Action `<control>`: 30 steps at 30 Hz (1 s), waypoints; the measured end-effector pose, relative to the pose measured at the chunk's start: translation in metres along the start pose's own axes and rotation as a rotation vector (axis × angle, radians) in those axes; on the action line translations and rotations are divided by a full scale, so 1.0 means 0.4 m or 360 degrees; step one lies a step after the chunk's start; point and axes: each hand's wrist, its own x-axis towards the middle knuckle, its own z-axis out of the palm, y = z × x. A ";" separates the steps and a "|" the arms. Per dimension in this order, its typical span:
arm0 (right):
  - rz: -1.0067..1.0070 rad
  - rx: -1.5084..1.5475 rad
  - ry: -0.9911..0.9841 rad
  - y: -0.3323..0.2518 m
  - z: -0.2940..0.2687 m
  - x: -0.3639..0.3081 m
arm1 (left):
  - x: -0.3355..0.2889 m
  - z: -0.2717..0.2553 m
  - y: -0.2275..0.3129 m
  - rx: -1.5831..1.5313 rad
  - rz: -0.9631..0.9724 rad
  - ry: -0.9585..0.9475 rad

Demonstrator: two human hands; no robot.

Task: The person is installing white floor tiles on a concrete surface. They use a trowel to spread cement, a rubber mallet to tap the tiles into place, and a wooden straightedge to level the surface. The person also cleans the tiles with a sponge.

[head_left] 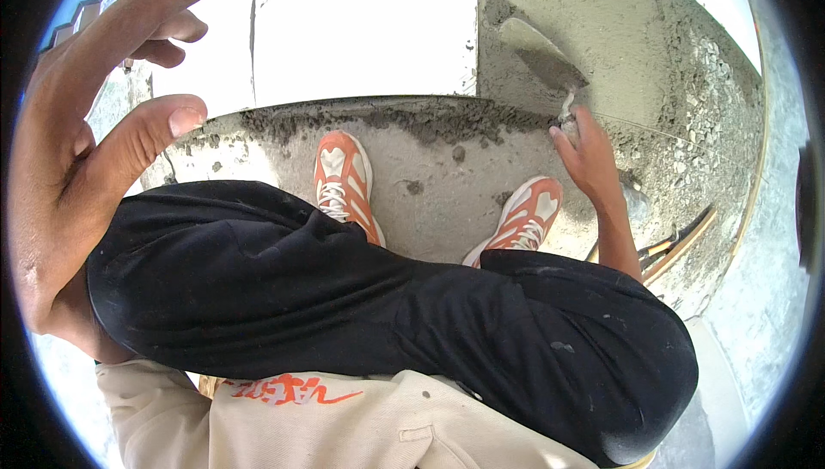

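Spreading mortar [601,30] with the trowel [541,55] gripped in my right hand [587,158] — white blocks [361,26] upper centre already laid; left hand [94,134] open, empty.

A gritty concrete floor [447,202] bears wet mortar [430,121], white blocks [361,26], and loose gravel [700,82].

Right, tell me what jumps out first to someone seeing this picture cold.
The left hand looms largest, raised close to the camera at the left edge with fingers spread and holding nothing. Below centre, a pair of orange and white sneakers stands on rough grey mortar beside white blocks. At upper right, the right hand grips a trowel whose blade lies on the wet mortar bed.
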 end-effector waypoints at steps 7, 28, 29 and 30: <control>-0.0353 -0.0152 0.0221 0.052 0.081 0.103 | -0.011 0.013 -0.042 0.0067 0.0080 -0.0007; 0.0473 0.1110 -0.0018 -0.060 -0.023 -0.004 | 0.015 0.005 -0.025 0.0083 0.0097 -0.0198; 0.0567 0.1166 -0.0085 -0.077 -0.008 -0.016 | 0.014 0.008 -0.027 0.0104 0.0095 -0.0203; 0.0659 0.1227 -0.0155 -0.116 0.014 -0.026 | 0.016 0.009 -0.032 0.0123 0.0099 -0.0217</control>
